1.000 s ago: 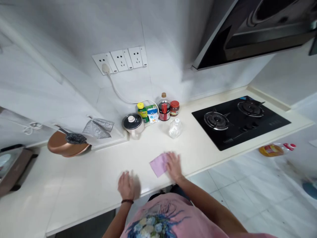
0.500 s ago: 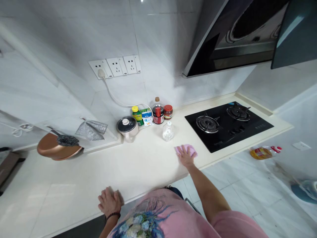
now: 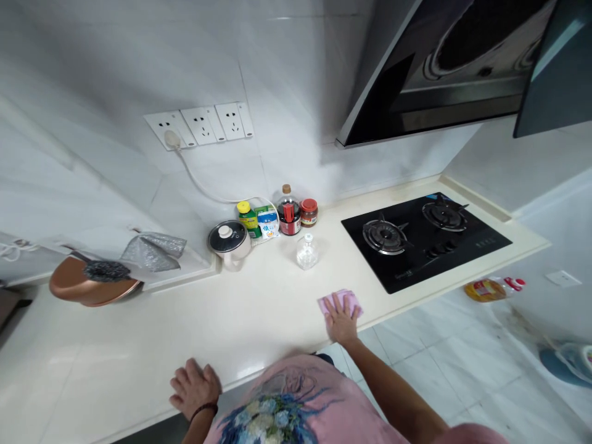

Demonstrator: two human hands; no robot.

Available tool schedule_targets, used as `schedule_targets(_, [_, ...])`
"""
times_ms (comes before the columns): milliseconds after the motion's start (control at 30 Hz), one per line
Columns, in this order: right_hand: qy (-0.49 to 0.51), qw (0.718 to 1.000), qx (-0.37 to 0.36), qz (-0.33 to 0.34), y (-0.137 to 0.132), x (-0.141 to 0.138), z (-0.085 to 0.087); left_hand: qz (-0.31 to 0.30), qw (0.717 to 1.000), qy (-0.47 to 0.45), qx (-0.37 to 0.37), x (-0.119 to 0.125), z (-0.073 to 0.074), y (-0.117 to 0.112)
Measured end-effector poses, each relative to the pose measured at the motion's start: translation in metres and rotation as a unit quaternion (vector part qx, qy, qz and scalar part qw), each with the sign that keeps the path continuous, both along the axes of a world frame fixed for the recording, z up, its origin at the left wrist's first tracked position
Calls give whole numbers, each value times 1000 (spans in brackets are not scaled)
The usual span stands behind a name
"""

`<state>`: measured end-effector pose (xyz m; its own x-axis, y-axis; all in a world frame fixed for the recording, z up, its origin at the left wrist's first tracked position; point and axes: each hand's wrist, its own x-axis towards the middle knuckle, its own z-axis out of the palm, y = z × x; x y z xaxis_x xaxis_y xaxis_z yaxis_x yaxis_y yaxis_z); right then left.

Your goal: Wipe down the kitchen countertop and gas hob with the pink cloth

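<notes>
My right hand (image 3: 341, 320) lies flat with spread fingers on a pink cloth (image 3: 352, 300), pressing it to the white countertop (image 3: 259, 314) near the front edge, left of the stove. At the counter's front edge on the left rests my left hand (image 3: 196, 387), fingers apart and holding nothing. A clear glass bottle (image 3: 306, 251) with a stopper stands on the counter, beyond the cloth.
A black gas stove (image 3: 425, 237) sits on the right under a range hood (image 3: 444, 74). Along the wall are a lidded electric pot (image 3: 230, 242), a yellow-capped green bottle (image 3: 248, 219), a dark sauce bottle (image 3: 289, 216) and a red-lidded jar (image 3: 309, 213). A copper-coloured pan (image 3: 74, 280) is at left.
My right hand has drawn the pink cloth toward the counter's front edge. My left hand still rests at the edge. The camera view has shifted slightly.
</notes>
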<state>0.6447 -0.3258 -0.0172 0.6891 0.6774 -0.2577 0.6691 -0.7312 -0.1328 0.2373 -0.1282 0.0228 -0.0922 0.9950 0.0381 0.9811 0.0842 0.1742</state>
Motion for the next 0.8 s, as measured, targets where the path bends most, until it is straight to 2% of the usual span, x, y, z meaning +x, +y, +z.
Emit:
schedule_targets(100, [35, 997, 6, 69, 16, -21, 3, 21, 1000, -8, 16, 4, 2, -1])
schedule_targets(233, [71, 989, 14, 131, 34, -16, 11, 29, 999, -9, 12, 6, 2, -1])
schedule_targets(367, [80, 983, 21, 161, 67, 21, 24, 53, 998, -20, 4, 11, 1, -5])
schedule_targets(500, [68, 992, -26, 106, 103, 80, 34, 71, 996, -55, 1, 32, 0, -14])
schedule_targets(567, [59, 996, -38, 63, 111, 112, 35, 32, 997, -77, -2, 47, 1, -15])
schedule_targets(667, [54, 998, -35, 5, 107, 151, 32, -58, 989, -135, -6, 72, 4, -8])
schedule_targets(733, [55, 998, -34, -20, 100, 163, 30, -111, 975, -194, 2, 95, 9, 4])
schedule_targets(800, [55, 997, -39, -38, 93, 164, 28, -158, 954, -253, 16, 125, 17, 19])
